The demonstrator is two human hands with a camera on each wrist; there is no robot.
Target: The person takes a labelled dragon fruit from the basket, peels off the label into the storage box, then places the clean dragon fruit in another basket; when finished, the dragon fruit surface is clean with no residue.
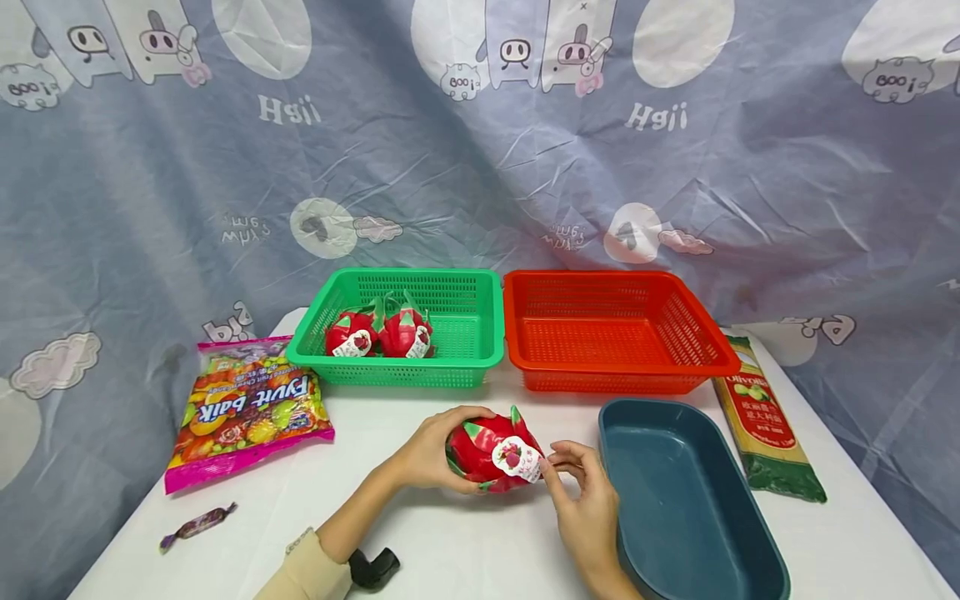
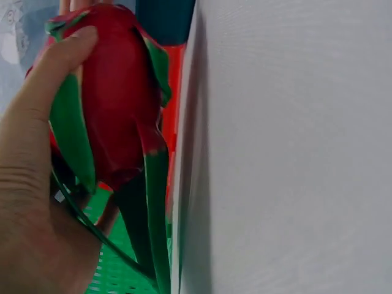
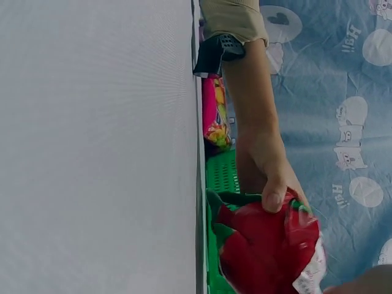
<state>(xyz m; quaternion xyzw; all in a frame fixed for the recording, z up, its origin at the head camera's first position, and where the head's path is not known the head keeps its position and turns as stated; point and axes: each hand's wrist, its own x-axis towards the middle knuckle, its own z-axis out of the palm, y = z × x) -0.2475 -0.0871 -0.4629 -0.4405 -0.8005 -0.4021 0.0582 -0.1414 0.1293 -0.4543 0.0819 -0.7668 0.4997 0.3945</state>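
A red toy dragon fruit (image 1: 483,446) with green leaf tips hangs just over the white table. My left hand (image 1: 438,450) grips it from the left, thumb along its near side. In the left wrist view, green strips trail from the dragon fruit (image 2: 116,92). A white label (image 1: 517,458) with a fruit picture sits on its right side. The thumb and forefinger of my right hand (image 1: 588,500) pinch the label's right edge. Only part of the right hand (image 3: 364,283) enters the right wrist view, beside the label (image 3: 312,269).
Two labelled dragon fruits (image 1: 378,333) lie in the green basket (image 1: 397,373). A red basket (image 1: 607,379) adjoins it. The blue tub (image 1: 686,500) stands right of my right hand, with a pasta packet (image 1: 768,425) beyond. At left lie a candy bag (image 1: 251,408) and a wrapped candy (image 1: 198,525).
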